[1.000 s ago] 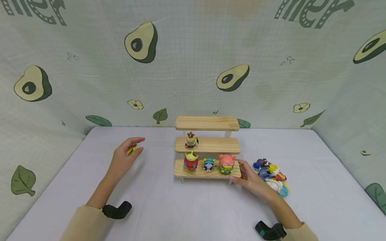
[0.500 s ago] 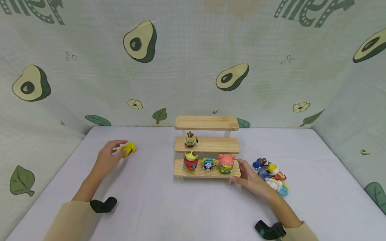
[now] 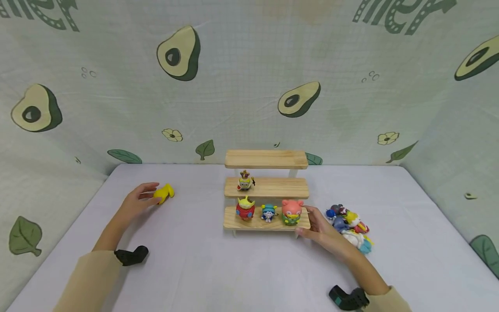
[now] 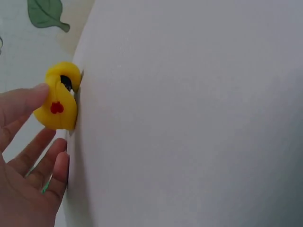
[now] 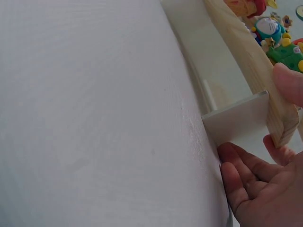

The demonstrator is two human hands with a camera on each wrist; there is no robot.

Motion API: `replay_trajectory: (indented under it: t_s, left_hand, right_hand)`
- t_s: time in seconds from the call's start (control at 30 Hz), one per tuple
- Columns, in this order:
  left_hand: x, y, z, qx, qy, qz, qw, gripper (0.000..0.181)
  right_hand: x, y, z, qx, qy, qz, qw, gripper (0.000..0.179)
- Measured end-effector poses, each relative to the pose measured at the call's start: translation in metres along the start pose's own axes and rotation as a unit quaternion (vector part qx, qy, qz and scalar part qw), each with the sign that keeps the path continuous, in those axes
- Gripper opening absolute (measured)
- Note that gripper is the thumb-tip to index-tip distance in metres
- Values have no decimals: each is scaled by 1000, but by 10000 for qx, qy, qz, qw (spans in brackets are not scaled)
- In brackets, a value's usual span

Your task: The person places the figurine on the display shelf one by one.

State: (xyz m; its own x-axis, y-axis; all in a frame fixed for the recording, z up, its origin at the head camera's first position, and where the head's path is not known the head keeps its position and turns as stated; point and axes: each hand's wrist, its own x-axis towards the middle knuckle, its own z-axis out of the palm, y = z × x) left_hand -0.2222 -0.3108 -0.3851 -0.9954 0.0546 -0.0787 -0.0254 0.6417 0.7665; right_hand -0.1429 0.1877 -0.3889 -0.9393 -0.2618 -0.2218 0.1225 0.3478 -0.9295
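A small yellow toy figure [image 3: 164, 193] with a red mark and a dark patch sits on the white tabletop at the left. My left hand [image 3: 138, 200] is beside it, fingers extended and spread, with the thumb tip at its edge in the left wrist view. My right hand [image 3: 321, 229] grips the right end of the lowest step of a three-tier wooden display shelf [image 3: 267, 187], thumb on the front of the board, other fingers below near the white support [image 5: 241, 113]. On that step stand a red-caped green figure [image 3: 245, 209], a small blue-hatted figure [image 3: 268, 213] and a pink bear-like figure [image 3: 291, 212].
A crowned yellow figure [image 3: 244, 181] stands on the middle step. A heap of several colourful figures [image 3: 350, 227] lies to the right, partly behind my right forearm. An avocado-printed cloth [image 3: 249, 86] hangs behind and at both sides of the table.
My left hand has gone left and down with the yellow toy figure, which now rests on the table, then drawn back slightly from it. My right hand stays on the display shelf.
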Motion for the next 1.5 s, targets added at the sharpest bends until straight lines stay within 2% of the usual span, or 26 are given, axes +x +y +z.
replay_trajectory:
  t_s: [0.23,0.47,0.7,0.97,1.5]
  left_hand:
    - [2,-7,-5,-184,-340,-39,9992,65]
    - [4,-12,-6,-564,-688,-180,9959,71]
    - [5,-13,-5,-518,-827,-118,9952,73]
    - [6,-15,-4,-340,-731,-43,9967,69]
    - [4,-14,-2,-368,-459,-229,9980,69]
  right_hand:
    - [0,0,0,-11,-13,-21,10000,74]
    - [0,0,-1,12,16,-6,10000,73]
    - [0,0,-2,19,-12,-42,10000,72]
    - [2,1,-1,15,-32,-21,10000,72]
    - [1,-1,0,10,-17,9,10000,73]
